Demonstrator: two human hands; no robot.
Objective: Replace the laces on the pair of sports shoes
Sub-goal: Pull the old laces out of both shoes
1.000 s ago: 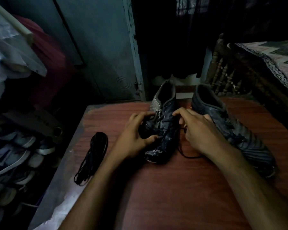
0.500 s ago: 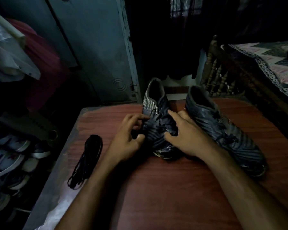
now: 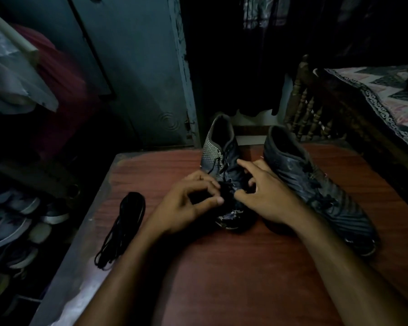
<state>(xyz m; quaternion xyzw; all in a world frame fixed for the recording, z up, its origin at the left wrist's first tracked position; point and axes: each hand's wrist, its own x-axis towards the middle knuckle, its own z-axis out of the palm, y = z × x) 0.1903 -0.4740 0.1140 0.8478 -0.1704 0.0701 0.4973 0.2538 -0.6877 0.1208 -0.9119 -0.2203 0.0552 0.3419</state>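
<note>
Two dark grey sports shoes, the left shoe [image 3: 218, 156] white-striped at its heel and the right shoe [image 3: 316, 184] ridged with darker bands, on a reddish-brown wood-grain table [image 3: 233, 278]; black laces [image 3: 125, 222] at lower left; a patterned pink-and-black bedcover [image 3: 391, 97] at upper right.

bare table [image 3: 233, 278] near, shoes [image 3: 316, 184] perhaps blocking beyond

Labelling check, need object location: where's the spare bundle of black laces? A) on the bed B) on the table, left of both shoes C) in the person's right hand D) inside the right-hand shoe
B: the coiled black laces lie on the table, left of both shoes, clear of the left hand and right hand, which work at the left shoe.
</note>
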